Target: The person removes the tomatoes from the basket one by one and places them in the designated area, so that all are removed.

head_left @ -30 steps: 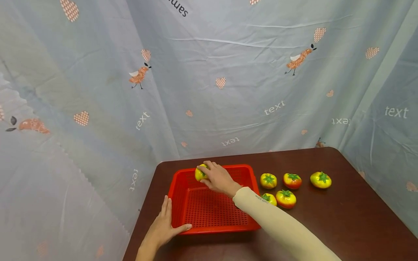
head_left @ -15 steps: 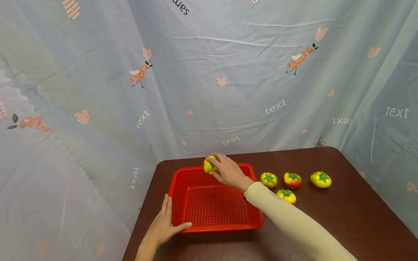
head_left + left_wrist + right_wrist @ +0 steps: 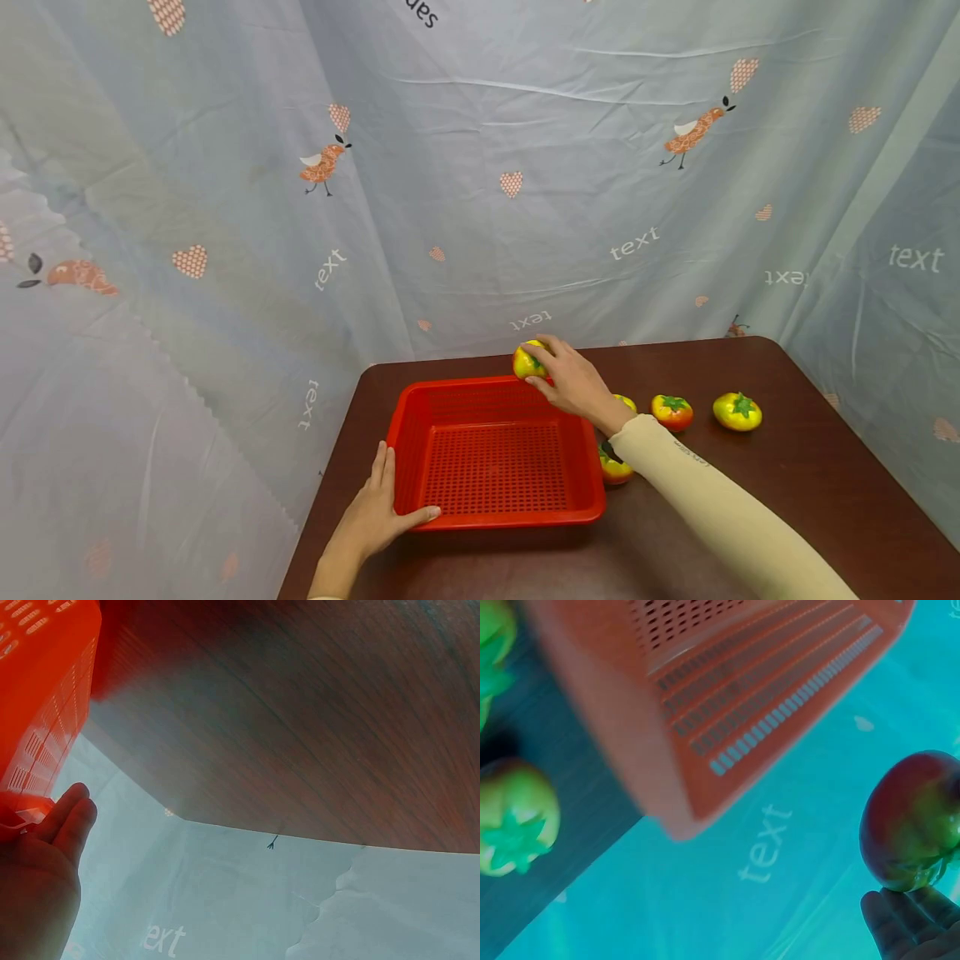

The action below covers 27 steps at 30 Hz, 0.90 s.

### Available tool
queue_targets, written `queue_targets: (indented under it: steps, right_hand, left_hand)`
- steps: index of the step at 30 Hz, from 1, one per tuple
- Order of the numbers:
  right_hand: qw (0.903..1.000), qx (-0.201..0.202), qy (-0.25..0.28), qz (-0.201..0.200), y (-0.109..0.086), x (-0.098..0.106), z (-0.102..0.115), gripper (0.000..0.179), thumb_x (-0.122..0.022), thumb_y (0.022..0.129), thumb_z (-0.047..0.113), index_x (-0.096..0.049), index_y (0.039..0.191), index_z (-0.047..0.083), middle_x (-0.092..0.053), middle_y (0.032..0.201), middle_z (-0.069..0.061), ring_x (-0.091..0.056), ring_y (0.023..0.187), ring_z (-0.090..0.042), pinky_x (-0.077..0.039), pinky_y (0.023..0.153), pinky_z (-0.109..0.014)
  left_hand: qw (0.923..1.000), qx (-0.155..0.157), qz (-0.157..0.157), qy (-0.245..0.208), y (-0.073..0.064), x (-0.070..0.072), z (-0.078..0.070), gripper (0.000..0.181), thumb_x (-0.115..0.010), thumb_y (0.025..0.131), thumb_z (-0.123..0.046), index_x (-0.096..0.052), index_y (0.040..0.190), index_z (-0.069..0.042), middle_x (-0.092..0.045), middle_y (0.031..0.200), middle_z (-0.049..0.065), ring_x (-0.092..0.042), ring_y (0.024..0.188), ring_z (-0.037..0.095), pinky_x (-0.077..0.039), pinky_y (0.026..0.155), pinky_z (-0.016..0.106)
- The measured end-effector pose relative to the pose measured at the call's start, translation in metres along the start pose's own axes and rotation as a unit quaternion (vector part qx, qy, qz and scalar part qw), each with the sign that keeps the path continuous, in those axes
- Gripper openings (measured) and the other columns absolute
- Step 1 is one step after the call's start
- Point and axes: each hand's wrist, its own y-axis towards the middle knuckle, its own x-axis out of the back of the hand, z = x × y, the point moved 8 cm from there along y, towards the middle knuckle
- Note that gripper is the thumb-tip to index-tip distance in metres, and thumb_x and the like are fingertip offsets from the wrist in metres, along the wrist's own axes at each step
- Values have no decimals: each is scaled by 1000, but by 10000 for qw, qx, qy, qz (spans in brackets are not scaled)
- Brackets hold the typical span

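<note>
My right hand (image 3: 572, 382) pinches a yellow-and-red tomato (image 3: 529, 362) with a green star-shaped leaf cap, over the back rim of a red plastic basket (image 3: 495, 522). In the right wrist view, the tomato (image 3: 907, 821) sits at the fingertips, its red side showing. At the basket's front left corner rests my left hand (image 3: 375, 508), thumb on the front rim and straight fingers along the outer left wall. The left wrist view shows those fingers (image 3: 71, 825) beside the slotted basket wall (image 3: 56, 712). No tomato shows inside the basket.
Right of the basket, more tomatoes lie on the dark brown table (image 3: 757, 508): a red-and-yellow one (image 3: 671, 413), a yellow one (image 3: 737, 412), and two partly hidden by my right forearm, including one tomato (image 3: 617, 468) by the basket. A patterned grey-blue curtain (image 3: 465, 208) hangs behind.
My right hand, holding the tomato, has moved right and upward from over the basket's back left to its back rim. My left hand has stayed at the corner.
</note>
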Motion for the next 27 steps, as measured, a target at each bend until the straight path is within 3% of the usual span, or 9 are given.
queue_targets:
  steps: [6,15,27]
  right_hand:
    - [9999,-124,-9,-49,-22,14,-24,55,-66,94,33,-49,143,17,-46,144,-15,-53,126,-34,-52,94,-49]
    - [9990,-379,-146,-209,-60,31,-60,56,-70,91,28,-50,142,13,-45,145,-18,-51,124,-39,-54,85,-51]
    - [9953,-917,34,-313,-90,47,-103,58,-69,92,23,-46,144,12,-41,146,-19,-49,121,-41,-52,84,-57]
  left_hand:
    - [10000,17,5,-11,1,0,0,129,-68,72,-74,-4,156,1,2,165,18,-37,135,54,-43,99,65]
    - [10000,-20,7,25,0,2,-1,128,-68,73,-73,-4,156,1,3,165,18,-38,134,54,-43,99,65]
    - [10000,-32,14,37,0,0,0,128,-67,73,-74,-4,156,1,3,165,18,-38,134,55,-44,97,65]
